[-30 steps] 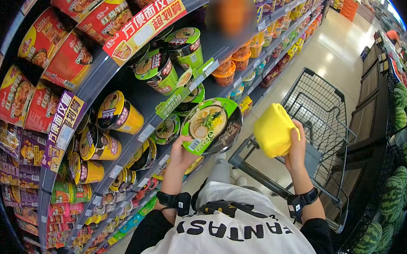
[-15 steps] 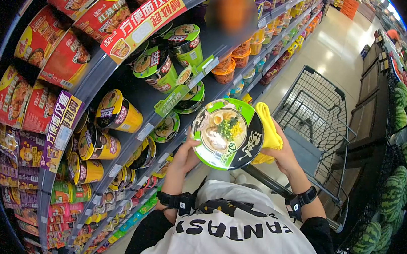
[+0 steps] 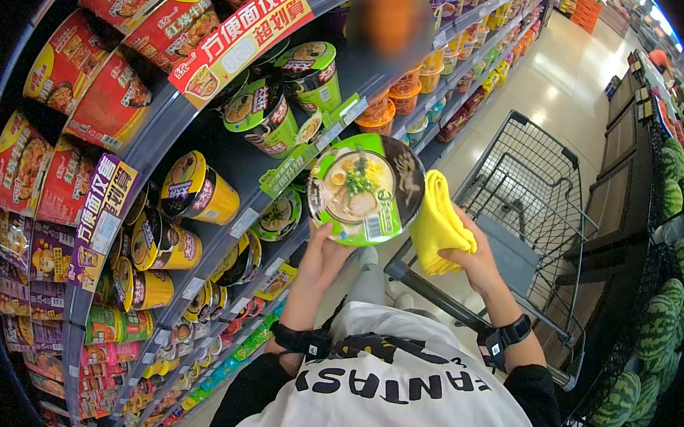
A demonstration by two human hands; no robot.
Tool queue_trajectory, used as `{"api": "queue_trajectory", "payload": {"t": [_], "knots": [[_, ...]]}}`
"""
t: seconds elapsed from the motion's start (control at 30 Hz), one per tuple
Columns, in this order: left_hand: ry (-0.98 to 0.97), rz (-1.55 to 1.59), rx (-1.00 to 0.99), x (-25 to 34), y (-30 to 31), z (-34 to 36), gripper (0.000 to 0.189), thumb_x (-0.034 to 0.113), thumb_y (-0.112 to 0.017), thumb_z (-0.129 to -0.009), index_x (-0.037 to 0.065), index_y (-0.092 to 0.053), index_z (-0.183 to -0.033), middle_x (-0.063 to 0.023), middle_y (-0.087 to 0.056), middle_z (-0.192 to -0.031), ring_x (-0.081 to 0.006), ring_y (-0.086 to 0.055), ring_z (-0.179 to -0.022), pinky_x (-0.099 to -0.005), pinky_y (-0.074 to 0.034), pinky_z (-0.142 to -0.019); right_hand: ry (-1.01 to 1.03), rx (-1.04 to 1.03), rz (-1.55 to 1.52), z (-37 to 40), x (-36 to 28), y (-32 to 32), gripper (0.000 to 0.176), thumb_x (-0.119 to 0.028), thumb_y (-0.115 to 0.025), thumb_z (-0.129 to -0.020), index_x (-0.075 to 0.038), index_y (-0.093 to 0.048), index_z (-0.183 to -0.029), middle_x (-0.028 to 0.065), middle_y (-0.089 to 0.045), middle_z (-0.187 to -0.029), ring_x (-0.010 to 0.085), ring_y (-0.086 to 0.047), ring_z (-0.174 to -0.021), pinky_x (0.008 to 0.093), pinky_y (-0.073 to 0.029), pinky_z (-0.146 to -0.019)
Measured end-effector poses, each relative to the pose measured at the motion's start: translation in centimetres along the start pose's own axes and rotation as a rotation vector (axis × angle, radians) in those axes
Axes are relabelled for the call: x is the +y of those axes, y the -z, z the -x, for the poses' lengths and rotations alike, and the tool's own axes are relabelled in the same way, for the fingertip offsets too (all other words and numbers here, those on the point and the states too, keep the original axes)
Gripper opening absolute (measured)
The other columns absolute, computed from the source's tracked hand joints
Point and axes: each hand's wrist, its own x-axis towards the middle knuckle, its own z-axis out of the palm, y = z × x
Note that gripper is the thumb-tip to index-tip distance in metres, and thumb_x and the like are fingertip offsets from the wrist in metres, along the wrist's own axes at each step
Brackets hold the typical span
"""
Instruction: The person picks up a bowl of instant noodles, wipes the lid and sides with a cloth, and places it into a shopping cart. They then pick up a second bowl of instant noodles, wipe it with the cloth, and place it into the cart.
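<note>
My left hand (image 3: pixel 327 257) grips a green and black instant noodle cup (image 3: pixel 356 187) from below, its round lid with a noodle soup picture tilted toward me. Most of the cup's body is hidden behind the lid. To its right, my right hand (image 3: pixel 472 257) is closed on a folded yellow cloth (image 3: pixel 442 228). A narrow gap lies between cloth and cup. Matching green and black noodle cups (image 3: pixel 261 117) stand on the shelf just beyond my left hand.
Shelves (image 3: pixel 219 272) of noodle cups run along the left, with yellow cups (image 3: pixel 199 188) and large red tubs (image 3: pixel 112 98). A wire shopping cart (image 3: pixel 529 199) stands ahead on the right. Watermelons (image 3: pixel 651 330) line a dark display (image 3: pixel 606 232) at far right.
The noodle cup has moved up and slightly left in my left hand, and its lid has turned. The cloth in my right hand has come away from the cup.
</note>
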Motion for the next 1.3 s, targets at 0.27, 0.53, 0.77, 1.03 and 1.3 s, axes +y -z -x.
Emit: {"api": "queue_trajectory", "payload": {"t": [0.27,0.53,0.77,1.03,1.3], "knots": [[-0.002,-0.179,-0.042,0.0,-1.0,-0.1,0.065,0.019,-0.055,-0.075,0.003,-0.027,-0.132,-0.014,-0.036,-0.133,-0.0294,-0.035,-0.122,-0.0484,-0.025,-0.104,0.004,-0.142,0.104,0.3,-0.1,0.0,0.072,0.01,-0.06,-0.064,-0.008,-0.038,-0.13,0.0027,-0.049,-0.12,0.0111,-0.046,-0.108,0.0243,-0.033,-0.093],[0.029,0.159,0.028,1.2,-0.6,-0.5,0.062,0.009,-0.048,-0.069,0.003,-0.032,-0.129,-0.0141,-0.041,-0.128,-0.0294,-0.038,-0.12,-0.0444,-0.027,-0.102,0.032,-0.122,0.149,0.4,-0.1,0.5,0.069,0.009,-0.061,-0.061,-0.006,-0.044,-0.126,0.0036,-0.051,-0.118,0.0113,-0.047,-0.107,0.0248,-0.034,-0.093],[0.016,-0.01,-0.013,-0.3,0.7,-0.5,0.069,0.0,-0.053,-0.067,0.01,-0.028,-0.131,-0.0107,-0.038,-0.129,-0.027,-0.036,-0.122,-0.0446,-0.028,-0.102,0.103,0.041,0.042,0.1,0.5,-0.2,0.069,0.009,-0.06,-0.063,-0.005,-0.041,-0.127,0.004,-0.049,-0.119,0.0132,-0.046,-0.109,0.0253,-0.033,-0.094],[-0.15,-0.159,0.097,-1.8,-2.8,-0.9,0.068,0.01,-0.059,-0.07,0.005,-0.027,-0.13,-0.0126,-0.038,-0.131,-0.0286,-0.037,-0.121,-0.0487,-0.026,-0.104,0.023,-0.221,0.227,0.5,-0.2,0.4,0.062,0.006,-0.06,-0.064,-0.004,-0.045,-0.124,0.0032,-0.051,-0.116,0.0119,-0.047,-0.106,0.0251,-0.035,-0.093],[-0.071,-0.036,-0.035,1.1,-0.4,-0.5,0.067,0.015,-0.053,-0.077,0.003,-0.02,-0.133,-0.0132,-0.038,-0.13,-0.027,-0.037,-0.121,-0.044,-0.03,-0.101,-0.04,0.316,0.004,-0.1,-0.3,1.4,0.057,0.003,-0.055,-0.063,-0.002,-0.047,-0.119,0.0074,-0.056,-0.108,0.0162,-0.054,-0.096,0.0268,-0.042,-0.084]]}}
